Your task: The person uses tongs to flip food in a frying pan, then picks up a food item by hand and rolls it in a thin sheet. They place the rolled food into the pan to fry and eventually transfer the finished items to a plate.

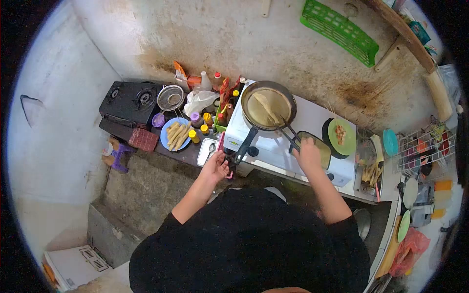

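Observation:
My right hand point(309, 157) is closed around a pair of dark tongs point(288, 133). Their tips reach into a frying pan point(293, 100) of oil and meet the lower end of a long, pale piece of food point(266, 105). My left hand point(215, 168) is raised beside the pan's black handle point(246, 145), apart from it, palm up with loosely curled fingers. A narrow pink item point(221, 141) shows just above its fingertips; whether they touch cannot be made out. Under the pan is a white gas stove point(281, 146), and a rectangular pan point(323, 152) sits partly behind my right hand.
On the left, a blue plate point(163, 139) bears several pale sticks of food, near yellow-capped bottles point(194, 136), a strainer point(171, 98) and a black stove point(128, 103). Rightward are a green plate point(348, 134) with food, a wire rack point(426, 152) and a red plastic bag point(410, 248).

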Tool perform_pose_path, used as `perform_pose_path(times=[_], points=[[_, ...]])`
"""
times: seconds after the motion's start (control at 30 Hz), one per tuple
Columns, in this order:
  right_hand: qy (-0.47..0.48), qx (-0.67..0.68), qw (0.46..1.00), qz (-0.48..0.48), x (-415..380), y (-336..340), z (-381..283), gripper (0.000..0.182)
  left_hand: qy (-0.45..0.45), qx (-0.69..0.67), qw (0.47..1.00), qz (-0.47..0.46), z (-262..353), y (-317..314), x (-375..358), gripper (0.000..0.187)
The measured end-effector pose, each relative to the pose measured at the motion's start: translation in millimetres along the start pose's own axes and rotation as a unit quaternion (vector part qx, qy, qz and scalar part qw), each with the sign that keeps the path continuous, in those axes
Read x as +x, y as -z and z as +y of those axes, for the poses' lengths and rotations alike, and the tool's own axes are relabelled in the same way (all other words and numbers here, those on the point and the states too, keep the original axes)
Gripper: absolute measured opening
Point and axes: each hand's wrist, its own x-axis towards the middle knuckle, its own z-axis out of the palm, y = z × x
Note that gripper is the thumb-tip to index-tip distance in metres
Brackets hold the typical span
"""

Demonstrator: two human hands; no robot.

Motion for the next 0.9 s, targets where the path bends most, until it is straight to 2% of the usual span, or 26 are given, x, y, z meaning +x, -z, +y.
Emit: perform_pose_path(times=[0.47,0.57,0.67,0.77,0.9], points=[[-0.015,-0.024,0.999,-0.03,39,-17,-25,0.035,0.005,-0.027,1.0,-0.001,1,8,6,0.01],[-0.056,0.011,0.998,-0.021,44,-13,-22,0.035,-0.009,-0.018,1.0,-0.003,2,6,-1,0.019],[-0.087,0.143,0.984,-0.054,51,-12,-3,0.039,-0.004,-0.029,1.0,0.001,0,11,1,0.019],[-0.113,0.238,0.964,-0.031,64,-56,37,0.045,-0.003,-0.036,0.999,-0.011,0,17,8,0.008],[-0.217,0.41,0.877,-0.123,53,-28,38,0.042,-0.005,-0.032,0.999,-0.01,0,13,5,0.008]])
